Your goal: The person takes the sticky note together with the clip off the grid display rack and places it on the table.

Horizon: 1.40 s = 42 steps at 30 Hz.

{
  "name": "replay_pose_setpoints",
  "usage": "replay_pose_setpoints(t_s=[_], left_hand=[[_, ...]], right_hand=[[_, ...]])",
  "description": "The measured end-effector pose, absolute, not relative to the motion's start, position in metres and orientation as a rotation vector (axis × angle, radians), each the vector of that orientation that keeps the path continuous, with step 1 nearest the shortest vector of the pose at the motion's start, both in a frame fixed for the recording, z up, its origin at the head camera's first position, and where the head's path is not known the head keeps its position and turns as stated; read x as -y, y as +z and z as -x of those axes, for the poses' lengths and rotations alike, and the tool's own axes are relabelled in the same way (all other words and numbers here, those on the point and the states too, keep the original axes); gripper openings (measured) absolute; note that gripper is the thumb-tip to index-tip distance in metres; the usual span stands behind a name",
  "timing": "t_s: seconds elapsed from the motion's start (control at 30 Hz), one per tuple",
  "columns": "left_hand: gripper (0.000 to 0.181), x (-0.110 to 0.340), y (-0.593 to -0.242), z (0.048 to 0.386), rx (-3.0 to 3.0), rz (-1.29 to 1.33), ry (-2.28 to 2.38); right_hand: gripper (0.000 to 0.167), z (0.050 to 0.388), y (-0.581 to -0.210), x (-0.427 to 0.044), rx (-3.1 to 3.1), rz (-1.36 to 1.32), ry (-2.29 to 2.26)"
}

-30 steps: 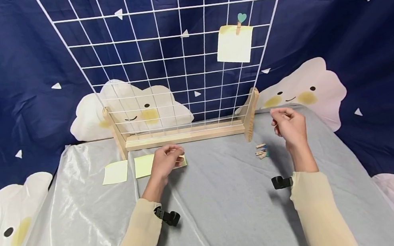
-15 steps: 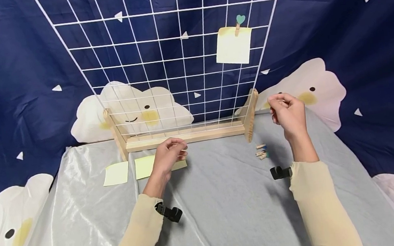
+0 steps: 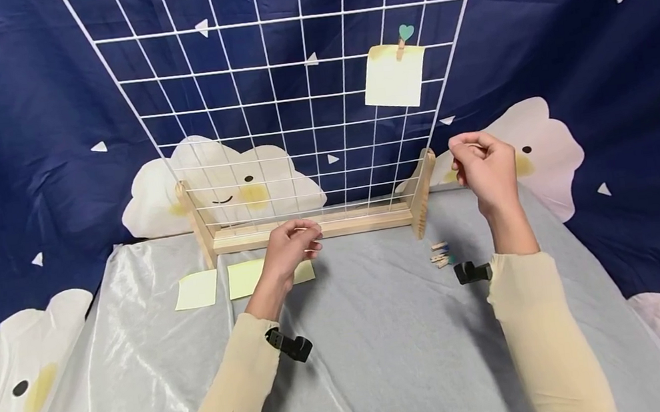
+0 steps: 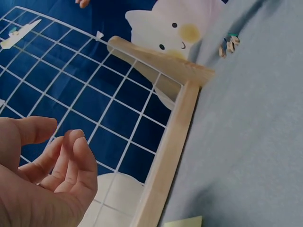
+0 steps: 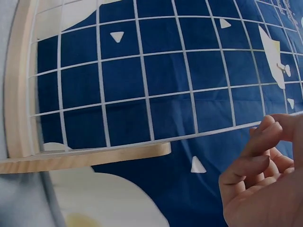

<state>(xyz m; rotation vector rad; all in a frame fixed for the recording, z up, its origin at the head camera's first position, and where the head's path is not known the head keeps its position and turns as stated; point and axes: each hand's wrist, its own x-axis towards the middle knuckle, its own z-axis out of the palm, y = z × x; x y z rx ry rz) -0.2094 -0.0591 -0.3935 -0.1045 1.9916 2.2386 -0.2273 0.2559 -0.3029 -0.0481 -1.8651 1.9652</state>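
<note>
My left hand (image 3: 291,250) hovers above the yellow sticky notes, fingers loosely curled; in the left wrist view its thumb and fingertips (image 4: 78,142) are apart with nothing between. One pale note (image 3: 196,290) lies left of it. A yellow note (image 3: 244,279) and another note (image 3: 304,272) are partly hidden by the hand. My right hand (image 3: 488,169) is raised right of the wire grid (image 3: 312,129), fingers loosely bent and thumb near the index finger; I see nothing held. Several small wooden clothespins (image 3: 441,257) lie on the cloth below it.
The white grid stands in a wooden base (image 3: 314,229) with side posts, the right one (image 3: 423,193) near my right hand. A note (image 3: 395,77) hangs high right on the grid under a clothespin with a green heart (image 3: 406,32). Grey cloth (image 3: 380,335) covers the table.
My right hand has risen from beside the base's right post. My left hand has moved slightly up and right, uncovering more of the note beneath. The notes and clothespins stay put.
</note>
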Motion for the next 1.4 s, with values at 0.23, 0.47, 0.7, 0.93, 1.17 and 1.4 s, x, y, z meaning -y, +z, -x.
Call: replay_pose_setpoints(t_s=[0.23,0.47,0.7,0.93,1.17,1.4], left_hand=[[0.01,0.054,-0.382,0.214,-1.927,0.069,2.281],[0.015,0.05,-0.373,0.217,-1.901,0.016,2.303],[0.02,0.047,-0.368,0.22,-1.853,-0.017,2.338],[0.018,0.045,-0.36,0.221,-1.852,-0.059,2.343],[0.016,0.042,-0.353,0.224,-1.834,-0.083,2.354],[0.02,0.038,-0.347,0.226,-1.82,-0.127,2.368]], right_hand=[[0.005,0.234,-0.28,-0.25,1.867,-0.022,1.945],[0.006,0.239,-0.26,-0.246,1.866,-0.075,1.936],[0.003,0.246,-0.249,-0.242,1.844,-0.119,1.962],[0.005,0.253,-0.237,-0.239,1.835,-0.165,1.944],[0.003,0.259,-0.226,-0.238,1.845,-0.193,1.926],[0.009,0.262,-0.22,-0.235,1.857,-0.187,1.919]])
